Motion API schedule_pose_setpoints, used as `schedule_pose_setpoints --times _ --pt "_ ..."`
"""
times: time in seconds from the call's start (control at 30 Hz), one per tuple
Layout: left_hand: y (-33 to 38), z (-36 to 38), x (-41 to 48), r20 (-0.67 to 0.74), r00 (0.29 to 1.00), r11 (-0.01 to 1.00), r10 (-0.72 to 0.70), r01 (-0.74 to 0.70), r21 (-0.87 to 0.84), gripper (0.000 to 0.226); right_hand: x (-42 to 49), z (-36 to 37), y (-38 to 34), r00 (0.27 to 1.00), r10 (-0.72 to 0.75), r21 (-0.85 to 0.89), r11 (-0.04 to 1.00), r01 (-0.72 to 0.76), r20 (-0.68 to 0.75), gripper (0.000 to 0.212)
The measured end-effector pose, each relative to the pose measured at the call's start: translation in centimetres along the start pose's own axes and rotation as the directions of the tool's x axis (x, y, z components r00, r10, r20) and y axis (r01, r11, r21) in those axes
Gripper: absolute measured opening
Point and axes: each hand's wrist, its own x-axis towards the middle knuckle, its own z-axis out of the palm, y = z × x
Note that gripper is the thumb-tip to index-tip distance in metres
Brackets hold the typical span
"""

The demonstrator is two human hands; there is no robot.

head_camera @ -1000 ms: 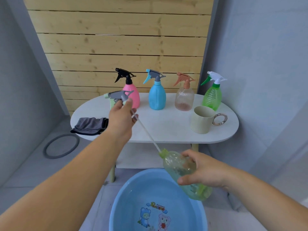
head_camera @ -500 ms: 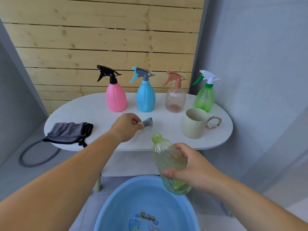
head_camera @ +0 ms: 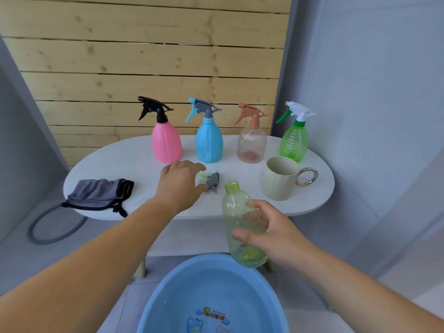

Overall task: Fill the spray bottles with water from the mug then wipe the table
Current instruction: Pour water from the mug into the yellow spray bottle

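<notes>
My right hand grips a pale green bottle with no cap, held upright in front of the table's near edge. Its grey spray head lies on the white table, pinched between the fingers and thumb of my left hand. A cream mug with a metal ring handle stands on the table to the right. Along the back stand capped spray bottles: pink, blue, clear pink and green. A grey cloth lies at the table's left end.
A blue basin holding water sits on the floor just below my hands. A grey hose loop lies on the floor at the left. A wooden slat wall rises behind the table, and a grey wall closes in on the right.
My left hand pulled the spray head and its tube out of the bottle and lowered it onto the table. My right hand tipped the bottle upright and raised it toward the table edge.
</notes>
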Motion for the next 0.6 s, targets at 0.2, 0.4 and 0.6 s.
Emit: schedule_pose_setpoints --times 0.2,0.4,0.6 --pt "0.3 -0.9 -2.5 0.003 0.997 0.949 -0.079 0.076 -0.305 0.037 -1.0 0.0 -0.5 1.0 -0.023 0.057 0.998 0.024 -0.015 0.055" --pt "4.0 -3.6 -7.8 0.363 0.926 0.233 0.106 0.332 -0.914 0.05 -1.4 0.1 -1.4 0.998 -0.058 0.094 0.994 0.062 -0.038 0.07" --pt "5.7 -4.7 -11.1 0.359 0.93 0.196 0.081 0.338 -0.921 0.034 -1.9 0.0 -2.2 0.98 -0.107 0.157 0.984 0.081 0.168 0.074"
